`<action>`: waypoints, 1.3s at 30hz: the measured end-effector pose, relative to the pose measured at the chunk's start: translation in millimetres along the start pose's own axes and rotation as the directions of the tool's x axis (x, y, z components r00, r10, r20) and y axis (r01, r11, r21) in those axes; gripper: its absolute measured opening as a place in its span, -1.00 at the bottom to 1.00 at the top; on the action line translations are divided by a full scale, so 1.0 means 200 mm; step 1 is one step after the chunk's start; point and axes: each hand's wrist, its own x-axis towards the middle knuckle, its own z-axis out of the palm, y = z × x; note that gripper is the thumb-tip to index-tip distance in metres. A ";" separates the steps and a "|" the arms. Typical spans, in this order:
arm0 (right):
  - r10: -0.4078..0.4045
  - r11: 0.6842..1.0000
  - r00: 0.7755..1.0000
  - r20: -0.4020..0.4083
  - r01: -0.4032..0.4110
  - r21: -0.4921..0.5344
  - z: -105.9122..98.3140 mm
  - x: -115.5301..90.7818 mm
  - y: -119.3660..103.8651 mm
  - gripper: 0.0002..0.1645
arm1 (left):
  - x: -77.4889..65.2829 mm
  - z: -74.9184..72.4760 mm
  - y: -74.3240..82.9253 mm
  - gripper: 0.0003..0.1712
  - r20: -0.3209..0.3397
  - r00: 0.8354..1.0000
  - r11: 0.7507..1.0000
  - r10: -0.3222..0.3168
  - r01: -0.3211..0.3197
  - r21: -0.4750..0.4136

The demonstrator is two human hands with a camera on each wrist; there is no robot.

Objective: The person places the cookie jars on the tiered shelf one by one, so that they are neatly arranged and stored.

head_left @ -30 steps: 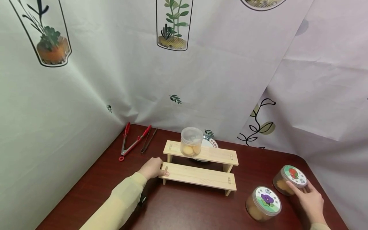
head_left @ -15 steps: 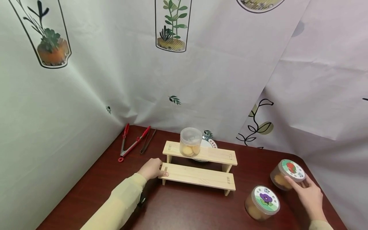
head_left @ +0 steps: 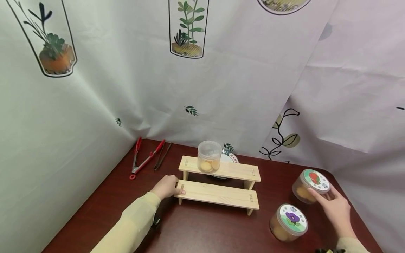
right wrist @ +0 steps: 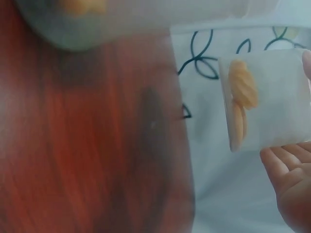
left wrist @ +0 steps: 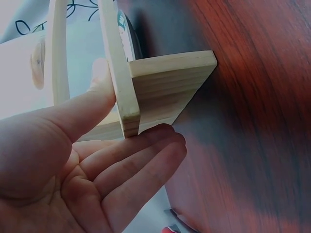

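Observation:
In the head view my left hand (head_left: 166, 187) pinches the left end of the lower board of a two-tier wooden rack (head_left: 218, 195). The left wrist view has the thumb along one face of the board and the fingers (left wrist: 138, 177) at its other side. My right hand (head_left: 338, 211) grips a clear plastic jar (head_left: 302, 191) with a red-fruit label on its lid. Seen by the right wrist, this jar (right wrist: 277, 102) is off the table, with pale biscuits inside. A second jar (head_left: 281, 228), its label purple, stands nearer me to its left.
An unlabelled clear jar (head_left: 209, 156) of biscuits stands on the upper tier. Behind the rack is a patterned plate (head_left: 232, 157), partly hidden. Red-handled tongs (head_left: 143, 164) and slim metal tweezers (head_left: 160, 160) lie at the back left. Printed cloth backs the dark table (head_left: 196, 232).
My right hand has lifted the red-fruit jar and carried it a little left and away from me. The left hand keeps its hold on the rack.

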 end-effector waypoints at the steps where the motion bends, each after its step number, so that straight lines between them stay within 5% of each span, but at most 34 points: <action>1: -0.010 1.000 1.000 0.007 0.010 0.002 0.00 0.00 -0.01 0.08 | 0.00 0.00 0.00 -0.65 -0.002 1.000 1.000 0.006 -0.006 0.002; 16: -0.159 0.987 0.986 0.050 0.160 -0.009 0.05 -0.05 -0.15 0.02 | 0.01 0.01 0.00 -0.66 0.000 1.000 1.000 0.020 -0.020 0.001; 39: -0.242 0.970 0.956 0.169 0.234 0.063 0.17 -0.14 -0.39 0.00 | -0.01 0.01 -0.01 -0.67 -0.002 1.000 1.000 0.019 -0.019 -0.008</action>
